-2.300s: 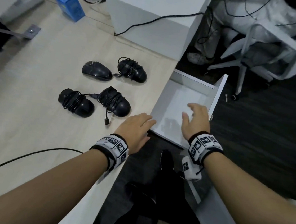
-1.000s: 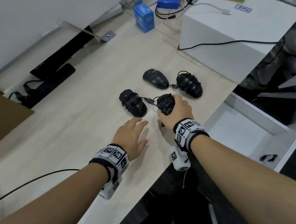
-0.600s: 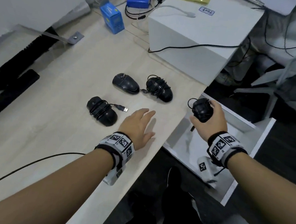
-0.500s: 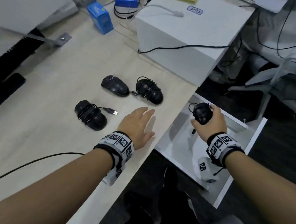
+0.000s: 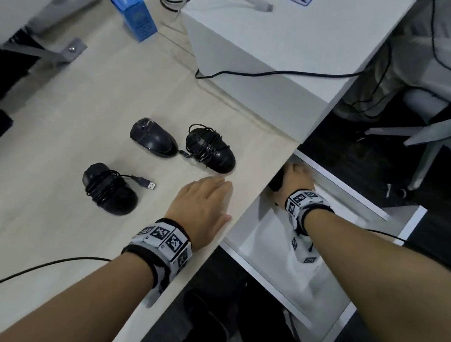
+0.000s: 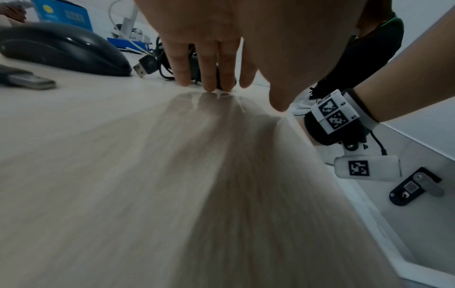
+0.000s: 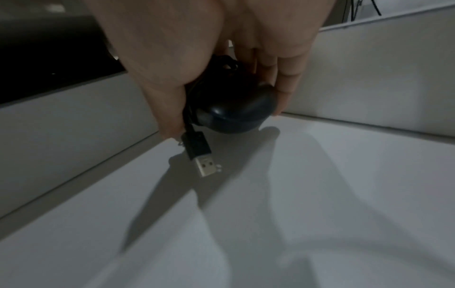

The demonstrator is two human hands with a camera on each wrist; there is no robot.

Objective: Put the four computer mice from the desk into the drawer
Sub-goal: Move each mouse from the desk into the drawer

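My right hand (image 5: 294, 174) reaches down into the open white drawer (image 5: 272, 241) at its far left corner. It grips a black mouse (image 7: 234, 111) wrapped in its cable, thumb on one side and fingers on the other, just above the drawer floor; the USB plug (image 7: 204, 159) dangles. Three black mice lie on the desk: one cable-wrapped at the left (image 5: 109, 188), one bare (image 5: 153, 137), one cable-wrapped (image 5: 211, 148) beside it. My left hand (image 5: 204, 204) rests flat on the desk near its edge, fingers straight (image 6: 209, 64).
A white box (image 5: 272, 45) with a black cable stands at the back of the light wooden desk (image 5: 55, 154). A blue carton (image 5: 132, 10) lies farther back. A black cable (image 5: 30, 270) crosses the desk's near part. A chair base (image 5: 429, 135) stands beyond the drawer.
My right hand took the nearest right mouse from the desk, carried it over the drawer and has lowered it into the far left corner. The left hand has stayed flat on the desk.
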